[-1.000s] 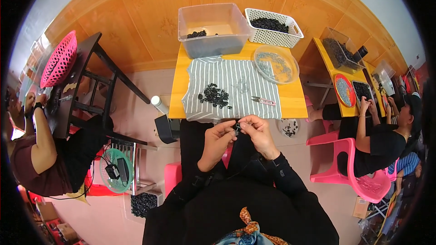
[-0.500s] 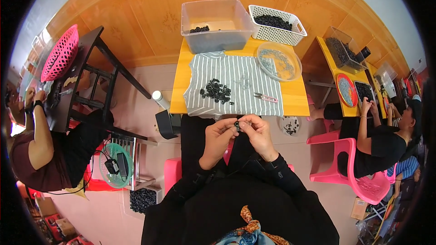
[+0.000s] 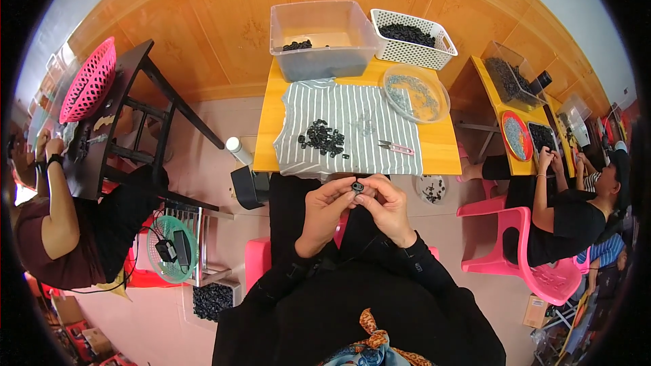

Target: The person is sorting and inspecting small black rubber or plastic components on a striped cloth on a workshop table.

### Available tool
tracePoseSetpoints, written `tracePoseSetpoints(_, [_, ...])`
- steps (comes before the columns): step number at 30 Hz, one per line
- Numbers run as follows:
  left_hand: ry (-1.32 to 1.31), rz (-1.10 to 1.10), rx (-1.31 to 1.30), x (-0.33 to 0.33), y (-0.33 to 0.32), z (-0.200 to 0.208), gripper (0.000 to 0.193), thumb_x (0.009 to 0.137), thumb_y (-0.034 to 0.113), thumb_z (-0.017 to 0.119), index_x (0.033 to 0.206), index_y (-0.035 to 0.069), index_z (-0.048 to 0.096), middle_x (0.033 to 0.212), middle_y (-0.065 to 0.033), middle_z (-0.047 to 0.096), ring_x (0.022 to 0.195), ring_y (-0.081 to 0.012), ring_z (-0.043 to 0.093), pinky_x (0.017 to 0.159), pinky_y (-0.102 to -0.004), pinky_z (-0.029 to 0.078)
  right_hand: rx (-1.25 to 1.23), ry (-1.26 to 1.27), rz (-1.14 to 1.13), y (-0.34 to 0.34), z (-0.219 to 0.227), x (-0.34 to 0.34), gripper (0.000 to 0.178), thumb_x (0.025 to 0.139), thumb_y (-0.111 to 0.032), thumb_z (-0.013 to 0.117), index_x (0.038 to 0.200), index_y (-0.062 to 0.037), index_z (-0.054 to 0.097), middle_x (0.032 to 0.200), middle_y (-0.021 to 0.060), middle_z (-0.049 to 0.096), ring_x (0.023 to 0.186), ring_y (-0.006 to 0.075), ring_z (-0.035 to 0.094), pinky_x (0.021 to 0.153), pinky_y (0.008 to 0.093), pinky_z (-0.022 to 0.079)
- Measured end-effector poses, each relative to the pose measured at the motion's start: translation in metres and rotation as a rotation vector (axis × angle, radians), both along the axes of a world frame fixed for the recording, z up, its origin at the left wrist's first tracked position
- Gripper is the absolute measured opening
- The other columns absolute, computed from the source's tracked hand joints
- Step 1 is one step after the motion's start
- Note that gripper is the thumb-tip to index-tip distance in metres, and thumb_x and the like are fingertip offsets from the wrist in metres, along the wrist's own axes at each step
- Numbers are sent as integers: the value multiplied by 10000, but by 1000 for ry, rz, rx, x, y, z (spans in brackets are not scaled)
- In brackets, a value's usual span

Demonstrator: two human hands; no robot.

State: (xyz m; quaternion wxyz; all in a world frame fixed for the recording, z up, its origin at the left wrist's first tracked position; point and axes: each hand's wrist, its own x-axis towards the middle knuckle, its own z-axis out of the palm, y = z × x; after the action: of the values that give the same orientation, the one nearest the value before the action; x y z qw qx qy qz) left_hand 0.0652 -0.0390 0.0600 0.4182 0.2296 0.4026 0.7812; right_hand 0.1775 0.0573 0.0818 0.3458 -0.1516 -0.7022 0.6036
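Black piece (image 3: 357, 187) between both hands (image 3: 321, 213), now more visible

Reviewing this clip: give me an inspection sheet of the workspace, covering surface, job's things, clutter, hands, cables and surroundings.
Surface: yellow table, partly covered by a striped cloth.
Job's things: small black part held up off the near table edge; loose pile of black parts and pink-handled snips on the cloth.
Clutter: clear bin, white basket and round clear tub behind and beside the cloth.
Hands: left hand and right hand both pinch the part.
Cables: black adapters with dark cord in a green basket, at left.
Surroundings: seated person on the left; another on the right, in a pink chair.
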Motion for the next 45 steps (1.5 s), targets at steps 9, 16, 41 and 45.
tracePoseSetpoints(9, [149,-9,29,2,-7,13,271,868,-49,579,1137,-26,605,886,-40,626,771,-87,589,698,-212,488,129,73,-32,-6,10,1,295,796,94,624,1082,19,622,869,62,576,745,119,549,656,229,447])
tracePoseSetpoints(16, [299,30,55,8,-10,32,282,871,-76,549,1147,-40,592,903,-50,562,797,-98,576,704,-217,478,182,90,-70,-10,17,4,313,784,109,621,1084,22,620,878,71,587,745,124,549,651,231,453])
tracePoseSetpoints(41, [215,51,3,5,1,23,177,867,-26,596,1041,-32,623,823,-19,616,734,-68,578,653,-195,465,339,99,-98,-3,22,-3,147,839,82,573,984,63,583,840,109,583,684,159,605,623,251,496])
tracePoseSetpoints(45, [194,-87,-170,-7,9,12,251,856,-16,611,1106,-38,605,779,-28,618,714,-75,579,632,-205,465,-221,-7,55,13,-9,5,116,858,42,580,973,26,594,786,23,590,672,86,569,595,214,455])
